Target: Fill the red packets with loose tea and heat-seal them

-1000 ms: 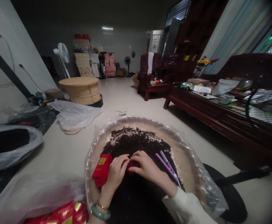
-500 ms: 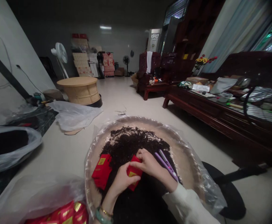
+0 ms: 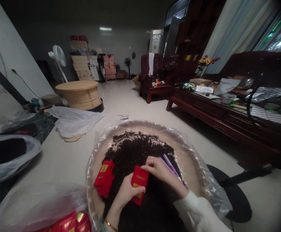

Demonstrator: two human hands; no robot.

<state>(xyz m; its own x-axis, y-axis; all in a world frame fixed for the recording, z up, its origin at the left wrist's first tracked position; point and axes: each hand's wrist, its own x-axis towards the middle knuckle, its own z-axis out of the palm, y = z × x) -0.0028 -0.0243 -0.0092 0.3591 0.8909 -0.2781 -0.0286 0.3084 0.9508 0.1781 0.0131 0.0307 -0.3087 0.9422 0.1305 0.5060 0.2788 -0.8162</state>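
Note:
My left hand [image 3: 126, 192] is closed around a small red packet [image 3: 140, 178] with gold print, thumb on its front and fingers behind. My right hand [image 3: 156, 168] pinches the packet's top right corner between thumb and fingers. Below both hands lies a spread of dark loose leaves [image 3: 130, 149], like tea, in a wide round tray [image 3: 193, 164] lined with clear plastic. On the leaves at the left rests a pile of red packets [image 3: 104, 178]. A purple tong-like tool [image 3: 171, 167], resembling a hair straightener, lies partly hidden behind my right hand and forearm.
At the lower left, a clear plastic bag [image 3: 46, 199] holds several shiny red and gold packets [image 3: 69, 222]. Another plastic-lined container [image 3: 31, 151] of dark material stands farther left. A dark wooden table [image 3: 203, 112] is on the right, and a black stand base [image 3: 237, 199] sits beside the tray.
My right hand has slid to the packet's top right corner, uncovering its upper front and gold lettering. The packet is more upright. The view has shifted slightly right.

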